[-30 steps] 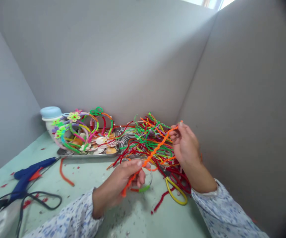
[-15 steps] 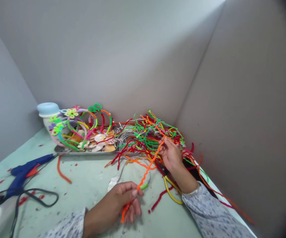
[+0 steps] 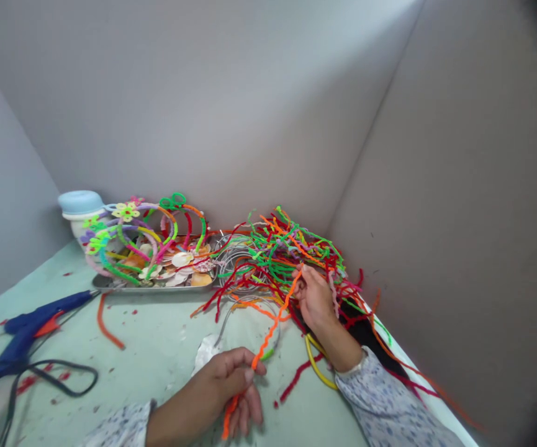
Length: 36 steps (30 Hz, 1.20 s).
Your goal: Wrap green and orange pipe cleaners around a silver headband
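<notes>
An orange pipe cleaner (image 3: pixel 275 324), slightly wavy, stretches slantwise between my two hands above the table. Thumb and fingers of my left hand (image 3: pixel 231 385) close on its lower part, and a short end hangs below the palm. My right hand (image 3: pixel 315 298) pinches its upper end, in front of a tangled heap of coloured pipe cleaners (image 3: pixel 291 239). Beneath the orange strand lies a thin wire hoop (image 3: pixel 224 323) with a bright green wrapped section (image 3: pixel 267 354), partly hidden by my left hand.
A metal tray (image 3: pixel 156 289) holds shells and colourful wrapped headbands (image 3: pixel 175 230). Behind it stands a white jar with a blue lid (image 3: pixel 81 202). A blue glue gun (image 3: pixel 26 335) with a dark cord lies at left. Yellow-handled scissors (image 3: pixel 317 366) rest under my right wrist.
The view has shifted slightly, so the tray and glue gun sit further left. Both hands keep hold of the orange pipe cleaner, nearly in the same pose.
</notes>
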Each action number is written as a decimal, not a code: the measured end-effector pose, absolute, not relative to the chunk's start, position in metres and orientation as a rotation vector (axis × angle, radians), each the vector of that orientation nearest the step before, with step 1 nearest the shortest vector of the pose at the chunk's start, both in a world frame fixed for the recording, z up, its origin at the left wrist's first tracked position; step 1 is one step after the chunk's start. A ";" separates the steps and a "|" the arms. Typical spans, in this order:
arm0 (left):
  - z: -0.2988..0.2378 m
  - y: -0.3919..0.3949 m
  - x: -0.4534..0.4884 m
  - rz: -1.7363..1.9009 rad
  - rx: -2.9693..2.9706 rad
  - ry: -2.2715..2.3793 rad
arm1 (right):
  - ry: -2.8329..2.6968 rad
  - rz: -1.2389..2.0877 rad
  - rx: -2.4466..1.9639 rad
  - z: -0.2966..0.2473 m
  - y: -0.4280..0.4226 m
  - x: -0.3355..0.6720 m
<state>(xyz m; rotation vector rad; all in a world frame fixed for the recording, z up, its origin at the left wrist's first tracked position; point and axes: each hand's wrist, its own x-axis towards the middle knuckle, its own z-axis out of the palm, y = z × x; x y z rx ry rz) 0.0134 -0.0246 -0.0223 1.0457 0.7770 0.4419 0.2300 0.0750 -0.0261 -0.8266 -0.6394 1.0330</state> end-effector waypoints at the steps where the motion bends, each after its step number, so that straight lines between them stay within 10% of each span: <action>1: -0.022 -0.025 0.013 0.445 1.045 0.779 | -0.648 1.039 -0.823 -0.025 0.074 0.229; 36: -0.006 -0.026 0.008 0.339 0.834 0.672 | -0.473 1.038 -0.803 -0.011 0.077 0.246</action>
